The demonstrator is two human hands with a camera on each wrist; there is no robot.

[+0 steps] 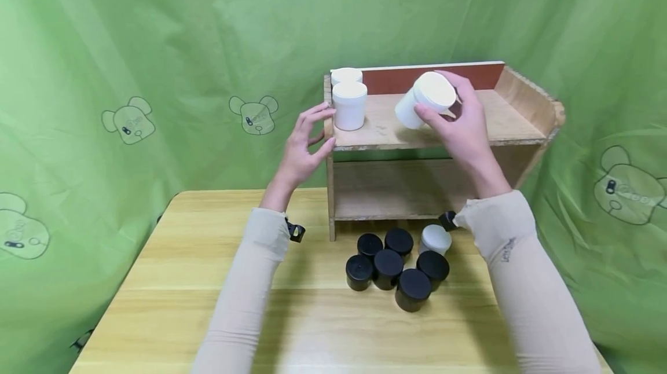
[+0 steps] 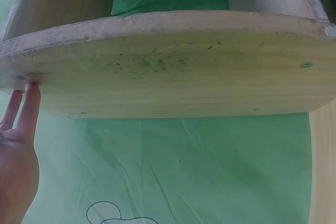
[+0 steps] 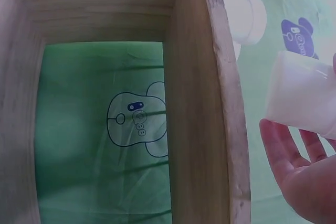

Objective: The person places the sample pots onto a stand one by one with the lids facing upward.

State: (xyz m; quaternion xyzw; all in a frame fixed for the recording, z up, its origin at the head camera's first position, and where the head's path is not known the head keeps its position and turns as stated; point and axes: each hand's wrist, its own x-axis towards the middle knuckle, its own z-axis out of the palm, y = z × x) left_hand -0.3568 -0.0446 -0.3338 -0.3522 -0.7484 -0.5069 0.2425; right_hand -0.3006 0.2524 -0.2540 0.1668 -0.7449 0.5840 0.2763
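Note:
My right hand (image 1: 464,122) grips a white lidded jar (image 1: 424,99), tilted, above the upper board of a wooden shelf (image 1: 385,122). In the right wrist view the same white jar (image 3: 302,95) appears beside the board edge, with fingers (image 3: 278,140) against it. My left hand (image 1: 302,145) touches the shelf's left end with fingers extended. The left wrist view shows two fingertips (image 2: 32,90) on the side panel (image 2: 173,77). Just right of that hand, two white jars stand one behind the other on the upper board; the front jar (image 1: 350,106) partly hides the rear jar (image 1: 346,75).
Several black-lidded jars (image 1: 388,267) stand clustered on the wooden table (image 1: 208,258) in front of the shelf. Beside them, near my right sleeve, is another white-lidded jar (image 1: 435,239). The shelf has a lower board (image 1: 396,189) and a raised right end (image 1: 528,99). Green cloth (image 1: 208,32) hangs behind.

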